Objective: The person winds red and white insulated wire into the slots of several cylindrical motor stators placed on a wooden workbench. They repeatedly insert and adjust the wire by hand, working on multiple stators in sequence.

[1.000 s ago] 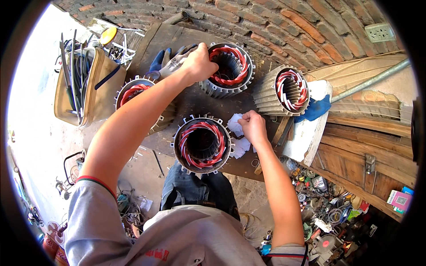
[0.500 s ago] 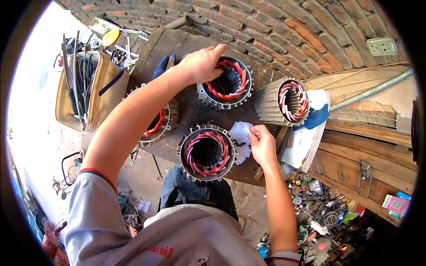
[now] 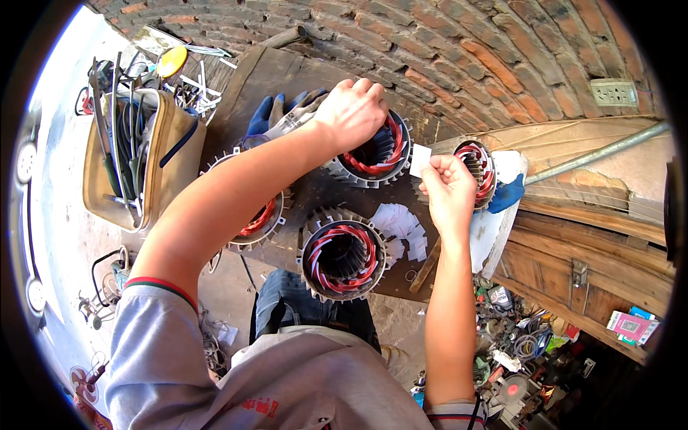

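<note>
My left hand (image 3: pixel 352 111) is over the far edge of a finned motor stator (image 3: pixel 392 156) with red and white windings. Its fingers are curled and their tips hidden, so what they grip cannot be made out. My right hand (image 3: pixel 451 188) pinches a small white paper slip (image 3: pixel 420 161) just right of that stator. Beyond my right fingers stands another stator (image 3: pixel 486 159), partly covered by the hand. A third stator (image 3: pixel 313 264) sits nearest my body, its bore facing up. My left forearm partly hides one more stator (image 3: pixel 277 221). White paper slips (image 3: pixel 396 221) lie beside the near stator.
Blue-grey gloves (image 3: pixel 261 118) lie on the dark wooden table (image 3: pixel 240 97). At left stands a tan container (image 3: pixel 168 147) of tools. A brick wall (image 3: pixel 423 50) closes the far side. At right are a metal pipe (image 3: pixel 598 152) and a blue cloth (image 3: pixel 507 193).
My right hand has risen from the paper pile to beside the far stator, carrying a slip. My left hand has shifted slightly right and curled more. The view has shifted a little.
</note>
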Tool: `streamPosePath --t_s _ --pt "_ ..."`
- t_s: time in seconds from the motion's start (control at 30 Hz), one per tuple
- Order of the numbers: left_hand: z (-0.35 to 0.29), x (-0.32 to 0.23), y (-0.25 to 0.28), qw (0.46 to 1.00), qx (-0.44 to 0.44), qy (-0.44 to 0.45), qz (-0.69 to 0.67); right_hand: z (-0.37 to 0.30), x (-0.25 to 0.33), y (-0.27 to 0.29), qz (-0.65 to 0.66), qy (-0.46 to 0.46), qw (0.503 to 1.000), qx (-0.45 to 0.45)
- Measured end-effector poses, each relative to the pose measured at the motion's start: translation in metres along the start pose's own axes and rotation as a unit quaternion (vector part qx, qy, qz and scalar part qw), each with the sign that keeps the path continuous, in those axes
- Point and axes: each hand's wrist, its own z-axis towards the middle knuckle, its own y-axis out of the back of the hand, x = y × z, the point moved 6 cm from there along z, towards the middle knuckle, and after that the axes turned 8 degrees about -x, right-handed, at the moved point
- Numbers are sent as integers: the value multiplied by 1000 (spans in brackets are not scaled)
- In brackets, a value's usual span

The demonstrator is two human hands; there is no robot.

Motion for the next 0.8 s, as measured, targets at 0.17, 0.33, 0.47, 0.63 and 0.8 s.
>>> streamPosePath --t_s 0.17,0.33,0.47,0.63,0.8 --pt "3 -5 0 999 -4 -44 -31 18 -12 43 74 -32 992 -101" --pt "3 1 -1 998 31 -43 -34 27 1 61 152 -1 984 -91" --pt "19 1 3 987 154 18 -42 14 -3 72 120 9 985 -123" --pt "90 -42 11 950 290 -3 -119 -7 -4 106 174 -11 969 -174" --pt "108 -67 -99 870 422 -215 -134 -43 7 152 187 14 954 -233"
